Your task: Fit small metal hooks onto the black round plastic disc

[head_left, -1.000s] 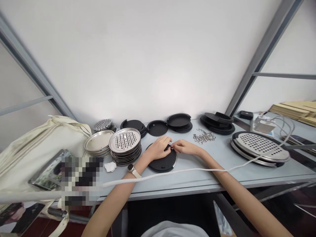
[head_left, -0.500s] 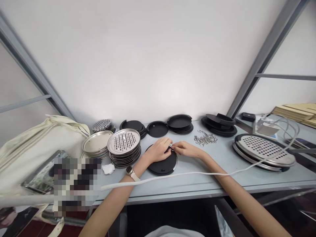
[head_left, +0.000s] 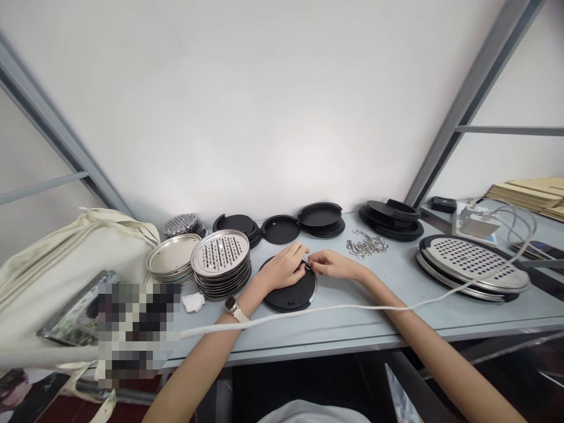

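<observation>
A round black lid-like disc (head_left: 288, 296) with a silvery edge at its right lies flat on the table in front of me. My left hand (head_left: 284, 267) rests over its upper part, with bent fingers gripping its far rim. Close beside it, my right hand (head_left: 328, 263) pinches a small shiny metal piece at the disc's upper right edge; my fingers cover most of it. A loose pile of small wire hooks or links (head_left: 366, 244) lies right of my right hand. To the left stands a stack of round metal grater plates (head_left: 220, 254).
Plain metal discs (head_left: 174, 255) stand beside the graters. Black discs (head_left: 321, 216) and more black parts (head_left: 392, 220) line the wall. Larger perforated metal discs (head_left: 471, 264) lie at right. A white cable (head_left: 335, 308) crosses in front of my forearms. A cloth bag (head_left: 110, 241) is at left.
My right fingers have shifted very slightly at the disc's edge. The left hand and the disc stay in place; the view has tilted a little.
</observation>
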Motion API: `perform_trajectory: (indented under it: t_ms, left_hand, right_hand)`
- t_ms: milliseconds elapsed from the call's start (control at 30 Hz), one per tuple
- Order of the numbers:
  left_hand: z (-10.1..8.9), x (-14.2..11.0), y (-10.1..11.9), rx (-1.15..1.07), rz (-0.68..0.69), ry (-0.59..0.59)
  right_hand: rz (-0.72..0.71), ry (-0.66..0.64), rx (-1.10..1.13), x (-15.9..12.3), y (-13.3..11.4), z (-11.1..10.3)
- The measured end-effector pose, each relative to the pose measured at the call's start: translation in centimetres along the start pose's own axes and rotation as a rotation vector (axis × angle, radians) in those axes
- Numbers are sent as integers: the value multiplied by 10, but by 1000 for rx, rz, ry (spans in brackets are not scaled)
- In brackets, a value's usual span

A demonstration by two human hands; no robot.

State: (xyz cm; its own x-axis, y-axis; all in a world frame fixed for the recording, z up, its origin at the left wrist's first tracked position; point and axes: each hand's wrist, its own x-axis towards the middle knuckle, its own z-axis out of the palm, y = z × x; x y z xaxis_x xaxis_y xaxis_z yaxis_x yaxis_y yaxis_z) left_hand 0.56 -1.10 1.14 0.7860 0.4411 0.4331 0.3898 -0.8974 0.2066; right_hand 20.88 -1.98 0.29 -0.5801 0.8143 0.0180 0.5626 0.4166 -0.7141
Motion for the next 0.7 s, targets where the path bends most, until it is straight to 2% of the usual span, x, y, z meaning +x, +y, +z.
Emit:
perform_trajectory:
  t_ms: [233, 433, 700]
  left_hand:
    - [1, 0, -1, 30, 6, -9]
    - [0, 1, 0, 32, -15, -22]
    - [-1, 2, 1, 31, -17, -32]
  right_hand:
    - [1, 12, -8, 0, 1, 0]
    - [-54, 84, 30, -1, -1, -2]
    - [-77, 59, 75, 0, -1, -1]
